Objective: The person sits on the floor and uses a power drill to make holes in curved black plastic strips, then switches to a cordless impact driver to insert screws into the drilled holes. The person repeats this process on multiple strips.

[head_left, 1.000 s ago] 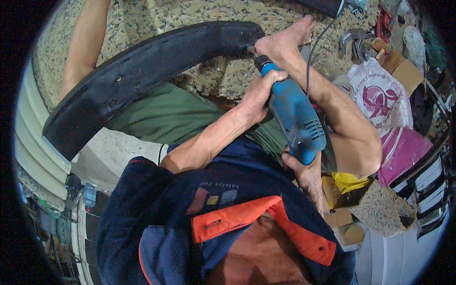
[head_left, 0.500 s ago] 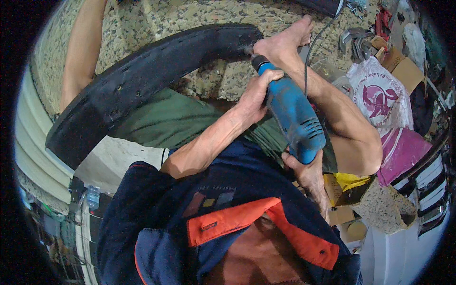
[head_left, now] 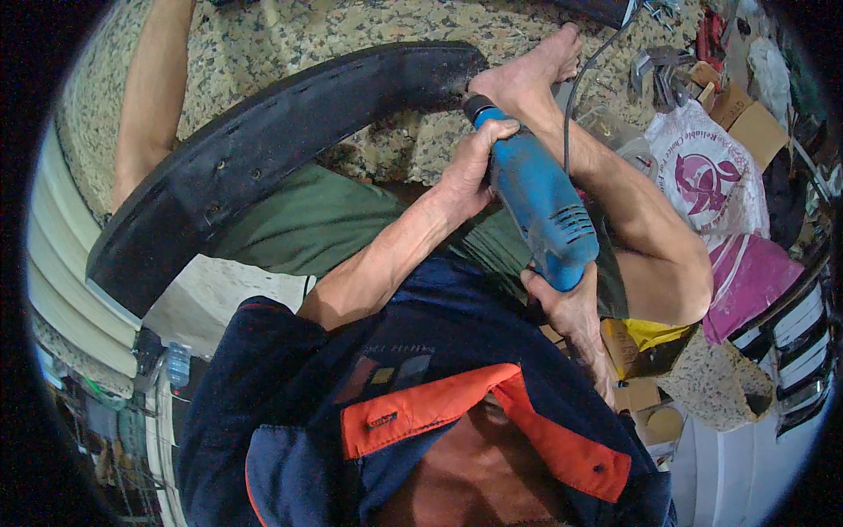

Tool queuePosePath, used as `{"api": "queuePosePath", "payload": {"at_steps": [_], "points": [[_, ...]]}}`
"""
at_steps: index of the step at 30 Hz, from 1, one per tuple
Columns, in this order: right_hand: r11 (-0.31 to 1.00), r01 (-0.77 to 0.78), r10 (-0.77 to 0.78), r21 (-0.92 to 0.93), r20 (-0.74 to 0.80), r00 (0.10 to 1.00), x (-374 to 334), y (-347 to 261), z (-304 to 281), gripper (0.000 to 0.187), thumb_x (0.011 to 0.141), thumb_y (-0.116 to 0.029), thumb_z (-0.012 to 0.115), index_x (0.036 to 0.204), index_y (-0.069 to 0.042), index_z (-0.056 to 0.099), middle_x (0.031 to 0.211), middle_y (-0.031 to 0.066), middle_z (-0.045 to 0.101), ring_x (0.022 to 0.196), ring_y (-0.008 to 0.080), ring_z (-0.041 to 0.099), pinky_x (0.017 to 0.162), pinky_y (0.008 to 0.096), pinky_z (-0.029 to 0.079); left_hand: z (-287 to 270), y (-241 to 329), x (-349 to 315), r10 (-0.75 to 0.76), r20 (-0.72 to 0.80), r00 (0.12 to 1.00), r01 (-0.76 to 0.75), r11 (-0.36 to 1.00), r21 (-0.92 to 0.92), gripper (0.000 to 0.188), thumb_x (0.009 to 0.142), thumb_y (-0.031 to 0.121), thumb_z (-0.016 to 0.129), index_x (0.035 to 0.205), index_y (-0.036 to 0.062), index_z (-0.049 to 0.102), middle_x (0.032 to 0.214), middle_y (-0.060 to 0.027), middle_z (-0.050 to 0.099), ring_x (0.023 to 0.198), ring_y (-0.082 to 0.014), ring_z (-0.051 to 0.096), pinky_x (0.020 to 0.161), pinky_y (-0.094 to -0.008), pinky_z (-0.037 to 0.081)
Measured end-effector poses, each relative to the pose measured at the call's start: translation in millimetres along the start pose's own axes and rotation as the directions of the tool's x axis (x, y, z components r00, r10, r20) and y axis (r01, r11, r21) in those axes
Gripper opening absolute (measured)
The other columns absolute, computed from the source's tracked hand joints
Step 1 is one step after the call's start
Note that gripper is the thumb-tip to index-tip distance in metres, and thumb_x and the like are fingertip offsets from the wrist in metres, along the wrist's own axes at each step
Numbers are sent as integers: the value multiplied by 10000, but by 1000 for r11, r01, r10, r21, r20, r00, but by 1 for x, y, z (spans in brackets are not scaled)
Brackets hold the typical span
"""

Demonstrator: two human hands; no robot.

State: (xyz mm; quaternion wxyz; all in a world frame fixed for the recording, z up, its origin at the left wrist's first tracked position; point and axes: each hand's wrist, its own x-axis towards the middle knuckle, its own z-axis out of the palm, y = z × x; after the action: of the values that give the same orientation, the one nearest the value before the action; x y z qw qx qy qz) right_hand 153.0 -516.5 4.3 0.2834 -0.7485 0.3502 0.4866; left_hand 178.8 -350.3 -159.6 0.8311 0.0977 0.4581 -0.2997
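Clearly a two-handed hold: the left hand (head_left: 471, 169) is closed around the front of a blue corded drill (head_left: 544, 206), thumb laid over the top of the housing, the other fingers going mostly out of sight beneath. The right hand (head_left: 571, 303) is wrapped about the rear end, thumb side showing; its fingers are hidden, so how tightly they close cannot be told.

Drill lies aslant in front of the navy shirt (head_left: 413, 321), its black chuck (head_left: 477, 107) pointing up and away, at the right end of a long, curved black strip (head_left: 290, 145). Whether the tip touches the strip cannot be made out. Strip arcs across the green trousers (head_left: 299, 211), from lower left to upper right; a few small holes or fittings show along its face.

Bare right foot (head_left: 531, 72) just beside the strip's right end. Dark cord (head_left: 575, 97) runs up from near the drill, past the foot. Speckled floor (head_left: 290, 31) beyond. To the right: white printed bag (head_left: 702, 167), magenta bag (head_left: 751, 285), open cardboard box (head_left: 753, 132), metal pieces (head_left: 660, 70). Far left, a clear bottle (head_left: 177, 364).
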Motion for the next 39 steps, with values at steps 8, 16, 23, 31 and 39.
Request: {"api": "queuePosePath", "payload": {"at_steps": [8, 16, 23, 31, 39], "points": [[999, 36, -36, 3, 72, 997, 11, -19, -12, 359, 779, -195, 848, 946, 7, 603, 804, 71, 660, 697, 167, 619, 665, 353, 522, 10, 2, 3, 67, -61, 996, -72, 994, -77, 454, 860, 384, 722, 1109, 34, 575, 978, -82, 636, 841, -193, 651, 775, -372, 558], [991, 72, -78, 113, 53, 996, -21, 1, -23, 264, 759, -139, 803, 941, -9, 662, 811, 61, 687, 681, 167, 633, 673, 338, 523, 23, -11, -22, 56, 38, 998, -57, 998, 10, 485, 858, 423, 721, 1162, 72, 582, 1025, -60, 636, 935, -193, 637, 866, -382, 536], [978, 143, -138, 150, -47, 989, -26, 6, -26, 340, 718, -89, 765, 1024, 10, 656, 817, 76, 669, 661, 168, 638, 620, 307, 506, 40, -6, -21, 85, 87, 993, -93, 991, 92, 487, 860, 477, 692, 1104, 67, 595, 949, -57, 644, 827, -175, 648, 727, -353, 546], [971, 133, -114, 201, -103, 988, -26, -16, -13, 383, 669, -123, 729, 1022, 8, 664, 788, 72, 663, 608, 158, 610, 571, 288, 479, 41, 5, -19, 58, 55, 997, -65, 989, 134, 515, 829, 537, 688, 1060, 83, 610, 857, -27, 640, 727, -146, 640, 575, -325, 507], [986, 53, -52, 156, -9, 999, -21, -20, -21, 410, 721, -76, 797, 1104, -3, 670, 963, 88, 708, 828, 201, 676, 752, 350, 545, 41, 13, -18, 62, 54, 997, -69, 986, 153, 464, 826, 540, 681, 982, 105, 644, 789, -2, 636, 690, -126, 626, 517, -323, 457]]}}
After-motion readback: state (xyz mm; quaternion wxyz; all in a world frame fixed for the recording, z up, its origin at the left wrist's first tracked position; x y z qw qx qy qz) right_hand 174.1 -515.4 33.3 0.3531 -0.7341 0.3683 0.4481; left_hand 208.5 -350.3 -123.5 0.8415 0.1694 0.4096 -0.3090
